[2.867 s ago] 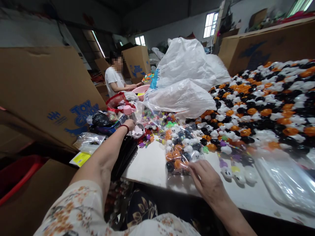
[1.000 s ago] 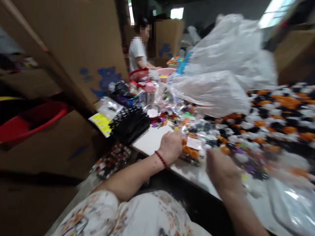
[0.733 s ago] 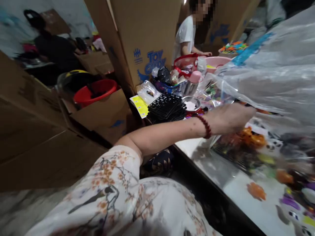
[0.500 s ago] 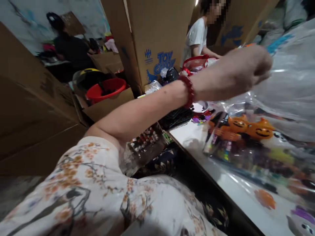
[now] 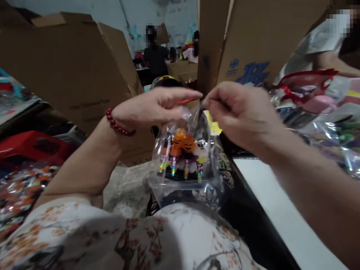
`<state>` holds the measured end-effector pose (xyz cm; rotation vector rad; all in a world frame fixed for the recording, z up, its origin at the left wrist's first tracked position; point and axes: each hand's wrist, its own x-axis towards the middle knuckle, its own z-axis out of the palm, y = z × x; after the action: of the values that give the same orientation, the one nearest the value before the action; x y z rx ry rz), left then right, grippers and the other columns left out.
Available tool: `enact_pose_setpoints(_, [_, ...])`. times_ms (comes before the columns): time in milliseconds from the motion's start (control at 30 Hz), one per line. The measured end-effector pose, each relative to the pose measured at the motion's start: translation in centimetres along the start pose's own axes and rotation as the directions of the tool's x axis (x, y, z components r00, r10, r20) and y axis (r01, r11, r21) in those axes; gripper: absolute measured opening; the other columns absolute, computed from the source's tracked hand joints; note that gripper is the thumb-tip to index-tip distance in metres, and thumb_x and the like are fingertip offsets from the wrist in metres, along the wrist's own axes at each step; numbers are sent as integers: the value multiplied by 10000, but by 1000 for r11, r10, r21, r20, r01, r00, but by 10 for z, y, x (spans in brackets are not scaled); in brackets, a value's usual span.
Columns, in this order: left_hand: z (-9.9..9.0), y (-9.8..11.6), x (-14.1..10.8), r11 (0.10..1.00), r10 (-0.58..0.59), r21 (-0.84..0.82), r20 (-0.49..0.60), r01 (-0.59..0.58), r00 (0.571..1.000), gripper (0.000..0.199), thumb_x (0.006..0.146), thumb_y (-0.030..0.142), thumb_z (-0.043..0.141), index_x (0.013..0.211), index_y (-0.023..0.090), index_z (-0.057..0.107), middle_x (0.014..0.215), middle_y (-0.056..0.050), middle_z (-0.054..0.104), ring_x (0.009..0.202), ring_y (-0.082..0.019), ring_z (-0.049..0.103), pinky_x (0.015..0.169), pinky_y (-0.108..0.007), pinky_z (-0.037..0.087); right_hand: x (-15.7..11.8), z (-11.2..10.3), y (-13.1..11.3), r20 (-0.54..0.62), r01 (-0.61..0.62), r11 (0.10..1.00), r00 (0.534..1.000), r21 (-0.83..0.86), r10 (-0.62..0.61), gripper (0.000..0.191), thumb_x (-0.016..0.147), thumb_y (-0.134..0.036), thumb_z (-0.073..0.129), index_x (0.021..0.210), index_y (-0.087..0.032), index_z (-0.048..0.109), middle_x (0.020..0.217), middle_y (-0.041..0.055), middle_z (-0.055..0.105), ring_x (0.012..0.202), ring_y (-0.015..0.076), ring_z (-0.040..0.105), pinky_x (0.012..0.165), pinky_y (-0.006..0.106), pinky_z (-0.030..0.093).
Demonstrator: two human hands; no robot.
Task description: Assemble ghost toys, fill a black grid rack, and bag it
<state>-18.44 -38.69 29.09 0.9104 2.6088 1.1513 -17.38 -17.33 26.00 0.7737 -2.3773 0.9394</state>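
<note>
A clear plastic bag (image 5: 215,165) hangs upright in front of me above my lap. Inside it are several novelty pens with orange pumpkin heads (image 5: 188,144), a white ghost head (image 5: 200,147) and shiny multicoloured lower ends. My right hand (image 5: 239,108) pinches the top edge of the bag between thumb and fingers. On the other side, my left hand (image 5: 157,105), with a red bead bracelet at the wrist, has its thumb at the bag's top and its fingers stretched toward the right hand. The inner side of its grip is partly hidden.
A white tabletop (image 5: 261,187) is at right, with bagged goods (image 5: 332,138) and a red-trimmed item (image 5: 306,80) beyond. Large cardboard boxes (image 5: 70,71) stand ahead. At left lies a heap of small wrapped pieces (image 5: 25,195). A person in dark clothing (image 5: 156,58) is at the back.
My view has turned left. The bag of pumpkin pens has moved from the white tabletop to above my lap, and both hands are now at its top.
</note>
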Motion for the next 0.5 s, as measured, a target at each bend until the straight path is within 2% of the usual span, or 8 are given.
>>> enact_pose_setpoints(67, [3,-33,-15,979,-202,-13,49,203,978,416,855,162,549,1269,123,537,885,38,645,808,-111,641,723,-259,493,12,42,-11,69,21,998,997,63,-26,274,939,-191,409,889,-82,656,691,-31,532,696,81,520,683,257,350])
enact_pose_setpoints(133, [9,-72,-29,946,-322,-37,36,323,946,273,799,202,583,1053,123,642,816,32,652,798,-131,627,720,-245,488,16,89,-16,181,18,987,982,157,-47,218,933,-192,448,888,-103,642,692,-19,553,692,103,528,675,247,354])
enact_pose_setpoints(233, [24,-137,-50,905,-415,-82,56,418,908,133,733,243,579,759,133,648,694,23,638,682,-128,574,659,-229,471,11,154,-11,334,-9,961,939,276,-87,143,918,-175,489,891,-147,627,712,-7,597,666,116,525,637,236,352])
enact_pose_setpoints(300, [39,-180,-65,895,-434,-100,25,434,901,165,746,264,542,776,148,655,720,19,652,678,-129,565,657,-225,461,0,184,0,394,-45,938,914,344,-100,131,916,-152,492,915,-163,623,759,2,628,688,120,540,644,234,370])
enact_pose_setpoints(400, [68,-243,-83,868,-496,6,-25,496,868,230,811,250,470,857,165,679,785,6,674,734,-141,584,679,-217,447,-32,199,31,458,-114,940,888,323,-49,122,896,-123,516,880,-170,627,820,25,648,741,133,566,682,242,405])
enact_pose_setpoints(500, [103,-302,-86,790,-593,186,-12,584,805,283,832,149,411,886,181,686,784,3,674,745,-141,592,681,-215,431,-83,183,73,534,-238,953,839,188,104,185,918,-162,474,811,-184,624,807,38,645,750,152,599,693,257,450])
